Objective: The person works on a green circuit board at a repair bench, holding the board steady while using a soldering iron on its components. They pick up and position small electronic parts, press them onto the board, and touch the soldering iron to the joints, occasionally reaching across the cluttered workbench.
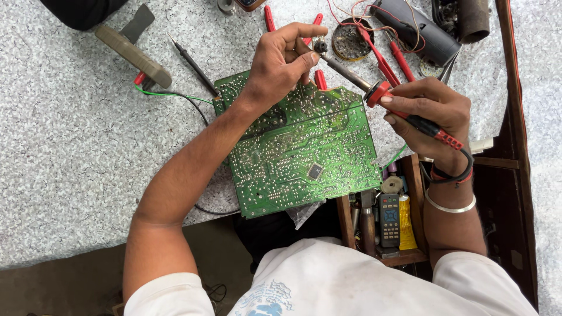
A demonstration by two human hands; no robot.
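Speckled grey table (70, 152) beneath everything. Green circuit board (301, 153) flat at centre, solder side up, one corner past the table edge at 6 o'clock. Left hand (280, 63) at 12 o'clock of board, fingers pinched shut on small dark component (320, 45). Right hand (430, 114) at 3 o'clock, closed around red-handled soldering iron (383, 93), tip touching component. Open wooden drawer (417, 193) at 5 o'clock. Black probe (193, 63) at 10 o'clock.

shirt (345, 281): white, short sleeves, pale blue print at the chest, 6 o'clock
right wrist, 4 o'clock: silver bangle (449, 206), black band (453, 174), thin red thread
left arm (175, 187): bare, unadorned
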